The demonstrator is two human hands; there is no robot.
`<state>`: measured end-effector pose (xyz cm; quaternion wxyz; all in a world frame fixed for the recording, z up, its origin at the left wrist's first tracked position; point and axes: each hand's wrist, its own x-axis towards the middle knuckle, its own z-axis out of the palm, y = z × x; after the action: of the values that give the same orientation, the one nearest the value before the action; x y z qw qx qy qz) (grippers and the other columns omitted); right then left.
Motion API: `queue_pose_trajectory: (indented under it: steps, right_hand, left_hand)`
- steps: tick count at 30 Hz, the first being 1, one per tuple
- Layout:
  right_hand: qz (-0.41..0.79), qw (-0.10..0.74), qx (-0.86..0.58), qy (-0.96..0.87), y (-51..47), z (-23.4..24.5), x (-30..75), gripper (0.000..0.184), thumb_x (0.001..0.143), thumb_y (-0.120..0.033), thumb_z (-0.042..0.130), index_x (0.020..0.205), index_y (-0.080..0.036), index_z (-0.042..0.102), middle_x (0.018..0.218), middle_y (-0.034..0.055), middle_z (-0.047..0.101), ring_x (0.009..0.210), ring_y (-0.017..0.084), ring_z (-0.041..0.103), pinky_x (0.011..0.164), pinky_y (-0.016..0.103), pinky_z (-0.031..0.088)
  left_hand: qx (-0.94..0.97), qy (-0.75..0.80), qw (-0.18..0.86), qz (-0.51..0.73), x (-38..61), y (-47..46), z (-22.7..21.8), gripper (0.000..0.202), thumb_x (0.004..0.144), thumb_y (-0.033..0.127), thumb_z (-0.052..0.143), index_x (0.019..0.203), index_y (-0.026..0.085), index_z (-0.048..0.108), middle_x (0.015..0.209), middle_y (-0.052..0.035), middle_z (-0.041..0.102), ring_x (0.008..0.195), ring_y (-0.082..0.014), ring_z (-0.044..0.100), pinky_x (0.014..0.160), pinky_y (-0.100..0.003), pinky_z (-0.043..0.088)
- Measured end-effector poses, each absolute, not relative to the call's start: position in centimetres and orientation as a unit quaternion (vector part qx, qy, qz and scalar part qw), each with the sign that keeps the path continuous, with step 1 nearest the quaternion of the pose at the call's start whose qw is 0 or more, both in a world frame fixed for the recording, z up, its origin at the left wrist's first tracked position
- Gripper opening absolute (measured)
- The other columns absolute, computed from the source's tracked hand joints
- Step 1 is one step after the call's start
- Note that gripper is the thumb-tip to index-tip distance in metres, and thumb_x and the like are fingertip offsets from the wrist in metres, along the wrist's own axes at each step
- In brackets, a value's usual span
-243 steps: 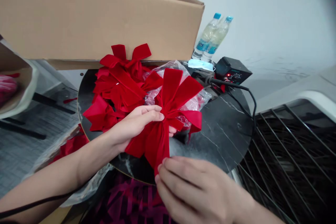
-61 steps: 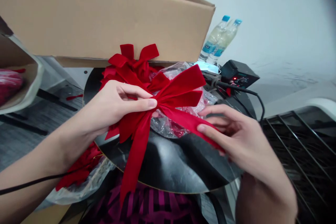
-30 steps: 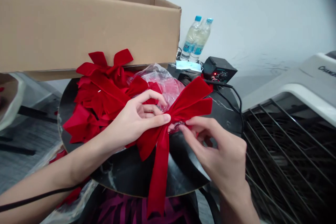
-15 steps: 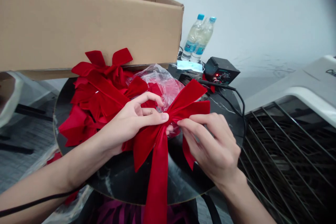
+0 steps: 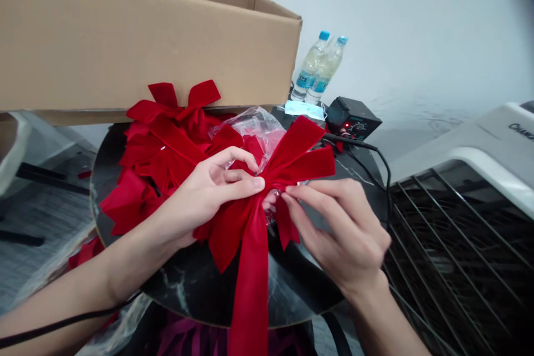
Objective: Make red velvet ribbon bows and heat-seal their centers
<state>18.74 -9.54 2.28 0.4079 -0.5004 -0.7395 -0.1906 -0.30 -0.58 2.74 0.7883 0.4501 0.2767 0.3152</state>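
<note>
A red velvet bow (image 5: 292, 147) with long ribbon tails is held over the black round table (image 5: 183, 283). My left hand (image 5: 225, 181) pinches the bow at its centre, with the thumb on top. My right hand (image 5: 342, 228) is closed at the right of the knot, thumb and forefinger pressed together on a narrow piece of the red ribbon. One wide tail hangs down past the table's front edge. Behind my left hand lies a pile of similar red bows (image 5: 154, 150), next to a clear plastic bag (image 5: 258, 128) with red material in it.
A large cardboard box (image 5: 150, 39) stands at the back left. Two water bottles (image 5: 319, 69), a light blue face mask (image 5: 304, 110) and a black control box (image 5: 352, 119) with a red light and cable are at the back right. A white appliance with a black grille (image 5: 450, 233) stands right.
My right hand has shifted slightly right and its fingers stay pinched at the knot. The bow's upper loops have tilted a little. The camera view has moved slightly.
</note>
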Motion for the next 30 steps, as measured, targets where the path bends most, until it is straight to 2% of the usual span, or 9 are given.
queue_pose_trajectory:
  steps: [3,6,9,13,24,27,30]
  right_hand:
    - [-0.13,0.452,-0.553,-0.687,-10.5,2.2,16.7,0.007,0.089,-0.012,0.073,0.088,-0.019,0.071,0.074,-0.0017,0.074,0.06,0.009,0.065,0.065,0.023,0.052]
    - [-0.084,0.46,-0.601,-0.649,-10.7,1.7,14.9,0.01,0.091,-0.017,0.071,0.082,-0.018,0.072,0.065,-0.0035,0.07,0.05,0.007,0.058,0.057,0.022,0.048]
    - [-0.018,0.499,-0.634,-0.591,-10.5,1.2,13.9,0.009,0.092,-0.021,0.07,0.084,-0.018,0.074,0.064,-0.0034,0.068,0.048,0.008,0.055,0.051,0.023,0.046]
    - [0.058,0.525,-0.644,-0.554,-10.4,1.3,13.6,0.011,0.092,-0.024,0.069,0.083,-0.019,0.075,0.062,-0.0035,0.067,0.048,0.009,0.057,0.049,0.023,0.045]
    - [0.191,0.527,-0.641,-0.525,-9.9,1.2,15.2,0.016,0.092,-0.03,0.069,0.085,-0.019,0.078,0.065,0.0002,0.072,0.051,0.011,0.062,0.047,0.022,0.047]
    - [0.216,0.537,-0.639,-0.507,-9.9,1.0,16.2,0.02,0.091,-0.034,0.071,0.081,-0.019,0.078,0.06,-0.0006,0.069,0.042,0.009,0.054,0.039,0.02,0.041]
    - [0.21,0.578,-0.662,-0.429,-9.2,0.6,20.2,0.036,0.089,-0.044,0.073,0.067,-0.016,0.073,0.048,-0.0028,0.057,0.033,0.005,0.042,0.031,0.018,0.029]
  left_hand:
    - [0.493,0.285,0.744,0.349,-0.4,-0.7,2.5,0.023,0.082,0.008,0.078,0.094,0.022,0.064,0.082,0.004,0.07,0.072,-0.0094,0.07,0.068,-0.015,0.057]
    - [0.548,0.272,0.698,0.371,-0.4,-1.1,2.5,0.021,0.079,0.005,0.079,0.088,0.02,0.067,0.086,0.004,0.067,0.082,-0.0087,0.067,0.076,-0.013,0.055]
    - [0.603,0.263,0.647,0.385,-0.6,-1.6,2.6,0.014,0.082,0.009,0.077,0.088,0.02,0.071,0.089,0.002,0.068,0.089,-0.0118,0.067,0.084,-0.018,0.055]
    - [0.647,0.268,0.602,0.384,-0.8,-1.9,2.7,0.004,0.09,0.02,0.073,0.093,0.021,0.076,0.093,-0.0005,0.074,0.09,-0.014,0.07,0.085,-0.02,0.056]
    - [0.643,0.297,0.605,0.363,0.1,-1.6,2.3,0.011,0.09,0.027,0.074,0.096,0.021,0.081,0.097,-0.0017,0.081,0.094,-0.0175,0.075,0.089,-0.022,0.058]
    - [0.629,0.314,0.615,0.357,0.5,-1.3,2.3,0.014,0.088,0.03,0.076,0.097,0.02,0.081,0.099,-0.0031,0.081,0.096,-0.0196,0.076,0.089,-0.024,0.059]
    - [0.616,0.337,0.617,0.355,0.6,-0.8,2.2,0.015,0.086,0.031,0.079,0.097,0.022,0.082,0.101,-0.0031,0.081,0.097,-0.0198,0.076,0.09,-0.025,0.059]
